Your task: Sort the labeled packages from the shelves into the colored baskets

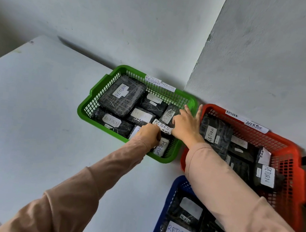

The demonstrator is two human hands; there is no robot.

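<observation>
Black wrapped package (163, 128) with a white handwritten label reading RETURN sits between the two hands, inside the green plastic mesh basket (84, 111), lying on top of other dark wrapped packages (121, 98) that carry the same kind of label. The left hand (149, 134) is at the package's left end, its fingers curled tight over the edge so that only the knuckles show; the label begins just past those knuckles. The right hand (185, 126) is at the opposite end. Its nearer fingers are bent down onto the package just beside the label's right edge and seem to pinch it, while two fingers (187, 109) stand out straight and spread, one reaching over a neighbouring package, the other rising towards the basket's far right rim. The label's whole width lies in the gap between the two sets of fingers, with a small date written under the word.

Just beyond the right hand's straight fingers stands a red plastic mesh basket (299, 163), and beneath the right forearm a blue plastic mesh basket (165, 203) — both hold more dark labelled packages. All three baskets rest on a pale white tabletop (33, 121) in the corner of a white wall (121, 17)
</observation>
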